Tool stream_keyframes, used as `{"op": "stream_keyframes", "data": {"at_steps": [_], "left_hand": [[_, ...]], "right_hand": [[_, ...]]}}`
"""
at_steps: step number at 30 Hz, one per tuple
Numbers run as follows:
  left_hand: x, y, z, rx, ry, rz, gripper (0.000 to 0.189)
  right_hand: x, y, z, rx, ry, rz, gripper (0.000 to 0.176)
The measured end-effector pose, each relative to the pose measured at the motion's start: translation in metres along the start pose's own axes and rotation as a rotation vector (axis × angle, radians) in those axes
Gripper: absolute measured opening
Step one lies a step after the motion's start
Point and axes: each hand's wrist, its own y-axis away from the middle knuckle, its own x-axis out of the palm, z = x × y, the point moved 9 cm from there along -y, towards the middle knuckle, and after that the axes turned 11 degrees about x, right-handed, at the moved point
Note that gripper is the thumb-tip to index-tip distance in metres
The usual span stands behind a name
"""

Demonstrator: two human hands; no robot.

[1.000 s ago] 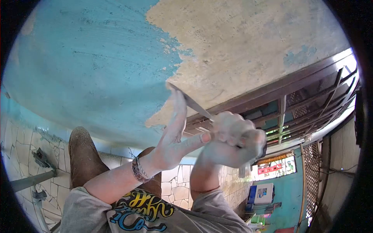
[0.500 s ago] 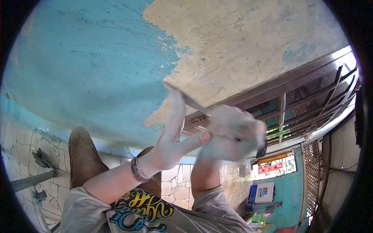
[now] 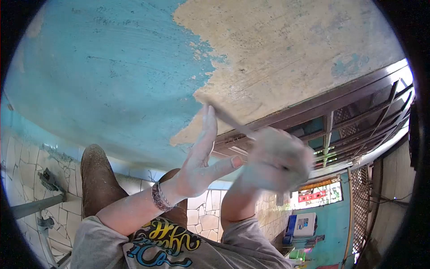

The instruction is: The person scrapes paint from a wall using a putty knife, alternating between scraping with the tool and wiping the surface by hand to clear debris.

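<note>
My right hand [image 3: 280, 159], blurred by motion, is wrapped round the handle end of a long flat scraper-like blade [image 3: 229, 119]. The blade reaches up and left, its far end at the ragged border between blue paint [image 3: 121, 71] and bare beige wall [image 3: 277, 49]. My left hand [image 3: 200, 168], dusty white with a beaded bracelet on the wrist, is raised with fingers stretched and thumb apart. Its fingertips are close to the blade's far end; whether they touch it I cannot tell.
A brown-framed barred window [image 3: 329, 125] lies at right. Below are my dusty knees [image 3: 99, 175], stone-patterned floor tiles [image 3: 208, 215] and a metal frame [image 3: 38, 208] at lower left. A blue and white box [image 3: 304, 224] stands by a turquoise wall at lower right.
The wall's paint border has shifted slightly right in view. My right hand and the blade have moved a little right and down, and my left fingertips slightly right.
</note>
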Motion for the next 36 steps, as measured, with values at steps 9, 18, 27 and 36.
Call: {"op": "stream_keyframes", "data": {"at_steps": [9, 18, 27, 36], "left_hand": [[-0.022, 0.052, 0.042, -0.270, 0.065, -0.147, 0.095], [-0.041, 0.133, 0.130, -0.666, 0.058, -0.304, 0.082], [-0.029, 0.031, -0.007, 0.123, -0.952, 0.155, 0.076], [-0.094, 0.008, 0.015, 0.383, -1.773, 0.333, 0.061]], "right_hand": [[-0.053, 0.087, -0.057, 0.267, 0.318, -0.101, 0.024], [-0.104, 0.196, -0.100, 0.766, 0.501, -0.428, 0.019], [-0.161, 0.280, -0.088, 1.445, 0.970, -0.340, 0.042], [-0.183, 0.241, -0.012, 1.012, 0.298, -0.762, 0.037]]}}
